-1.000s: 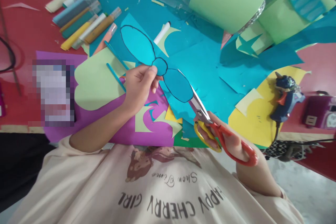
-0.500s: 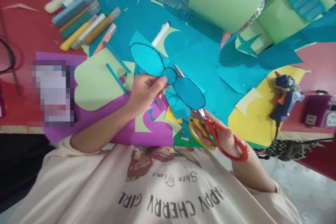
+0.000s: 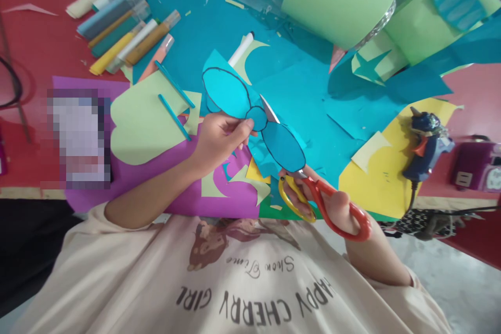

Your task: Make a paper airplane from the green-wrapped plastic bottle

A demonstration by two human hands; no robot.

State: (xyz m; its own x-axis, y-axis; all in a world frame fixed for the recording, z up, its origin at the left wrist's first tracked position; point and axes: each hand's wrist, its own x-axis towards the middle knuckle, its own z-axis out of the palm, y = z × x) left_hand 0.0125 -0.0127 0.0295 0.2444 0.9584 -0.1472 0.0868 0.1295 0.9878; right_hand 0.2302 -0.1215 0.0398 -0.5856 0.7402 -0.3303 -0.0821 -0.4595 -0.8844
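Between thumb and fingers, my left hand (image 3: 225,138) pinches a blue paper cutout (image 3: 284,146) near its small middle circle. Black marker outlines two long ovals on it, one to each side of that circle. Some spare blue paper still borders the upper left oval. My right hand (image 3: 332,203) grips scissors (image 3: 319,188) with one red and one yellow handle loop. Their blades pass mostly behind the lower right oval, and a pointed tip shows above it near the circle. Under the cutout lie blue sheets and paper scraps.
Several markers (image 3: 117,26) lie at the upper left, above a light green paper shape (image 3: 146,120). A glue gun (image 3: 425,146) rests on yellow paper (image 3: 376,177) at the right. A bottle wrapped in green paper (image 3: 336,2) lies at the back. A pixelated rectangle (image 3: 80,138) is at the left.
The cutout has shifted slightly right and down on its left side, with my left hand following. The scissors' handles have drawn a little closer together, and the yellow loop has moved left.
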